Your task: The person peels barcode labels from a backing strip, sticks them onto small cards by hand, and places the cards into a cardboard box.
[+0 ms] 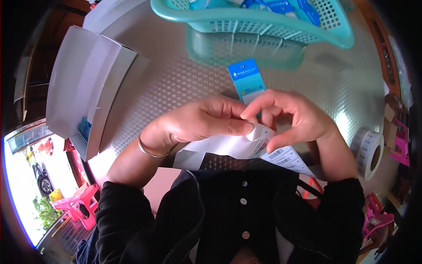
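A white strip of barcode labels [285, 159] runs between my hands, close to my body. My left hand [206, 118] pinches the strip under its thumb, where the paper bends over. My right hand [303, 115] is curled at the same spot, its thumb on the printed labels and its index fingertip near my left thumb. Some of its fingers are partly hidden. Just beyond my hands lies a blue and teal hang card [247, 77], its lower end covered by my fingers. Bare white backing paper [198, 149] hangs below my left hand.
A teal plastic basket [259, 16] with blue packets stands at the far side of the metal table [162, 66]. An open grey-white box [88, 79] holding several blue cards is on the left. A label roll [368, 154] stands at the right edge. Pink stools [79, 204] are below.
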Demonstrator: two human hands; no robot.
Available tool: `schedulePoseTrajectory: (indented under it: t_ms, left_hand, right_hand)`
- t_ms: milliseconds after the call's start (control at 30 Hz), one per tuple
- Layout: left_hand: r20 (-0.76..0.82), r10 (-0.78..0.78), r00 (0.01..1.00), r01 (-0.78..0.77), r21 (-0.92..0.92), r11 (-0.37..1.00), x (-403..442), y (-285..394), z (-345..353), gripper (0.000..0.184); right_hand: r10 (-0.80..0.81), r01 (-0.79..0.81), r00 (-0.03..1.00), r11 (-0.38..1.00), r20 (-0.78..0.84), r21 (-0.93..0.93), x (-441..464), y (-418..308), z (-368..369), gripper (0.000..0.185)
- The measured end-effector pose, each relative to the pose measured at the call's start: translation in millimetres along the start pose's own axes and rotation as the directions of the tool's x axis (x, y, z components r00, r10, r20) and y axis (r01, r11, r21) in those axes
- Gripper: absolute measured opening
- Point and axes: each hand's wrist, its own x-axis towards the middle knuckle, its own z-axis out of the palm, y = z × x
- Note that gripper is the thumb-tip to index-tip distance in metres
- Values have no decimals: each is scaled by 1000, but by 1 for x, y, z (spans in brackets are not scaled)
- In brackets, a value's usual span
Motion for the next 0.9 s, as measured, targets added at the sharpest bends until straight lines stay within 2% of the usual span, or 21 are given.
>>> schedulePoseTrajectory:
  t_ms: [133, 167, 267, 433, 533, 567, 600, 667, 700, 767, 800, 867, 900]
  left_hand:
    - [14, 25, 1000, -24, -99, 995, 0, -4, 5, 32]
    - [33, 38, 999, -34, -106, 994, 1, -6, 4, 32]
    - [46, 51, 998, -46, -108, 993, 0, -6, 4, 26]
    - [8, 25, 1000, -24, -121, 992, 0, -5, 8, 19]
    - [22, -6, 1000, 6, -16, 1000, -1, -5, 5, 18]
    - [16, -37, 999, 37, 23, 999, -2, 4, 8, 15]
    - [41, -3, 999, 1, 50, 999, -1, 1, 8, 15]
    - [41, -33, 999, 20, 274, 962, 0, 4, 8, 13]
    - [76, 53, 996, -82, 447, 891, 2, -1, 6, 12]
    - [183, 197, 963, -267, 732, 626, 5, -12, -1, 13]
    - [168, 245, 955, -280, 785, 553, 3, -14, 2, 11]
    - [158, 341, 927, -292, 874, 388, -3, -17, 16, 10]
    - [184, 382, 906, -303, 910, 282, -5, -14, 22, 13]
  right_hand:
    - [-53, 33, 996, 973, -78, -230, -3, -20, 8, 49]
    - [-21, -8, 994, 965, -108, -262, -4, -26, 9, 43]
    - [-178, 59, 964, 868, -198, -492, -8, -28, 20, 42]
    - [-294, 8, 914, 702, -280, -712, -15, -33, 31, 28]
    - [-437, 105, 869, 619, -230, -778, -21, -29, 34, 20]
    - [-432, 123, 882, 597, -188, -792, -22, -35, 35, 13]
    - [-422, 104, 891, 550, -169, -828, -24, -37, 36, 14]
    - [-307, 52, 935, 616, -179, -786, -25, -51, 40, 13]
    - [-258, 46, 953, 644, -160, -763, -24, -59, 39, 12]
    - [-214, 116, 975, 723, -62, -681, -24, -65, 28, 11]
    - [-197, 135, 980, 774, -34, -619, -24, -66, 21, 11]
    - [-173, 129, 983, 900, -69, -415, -22, -61, 8, 10]
    - [-127, 41, 967, 933, -222, -357, -20, -56, 8, 8]
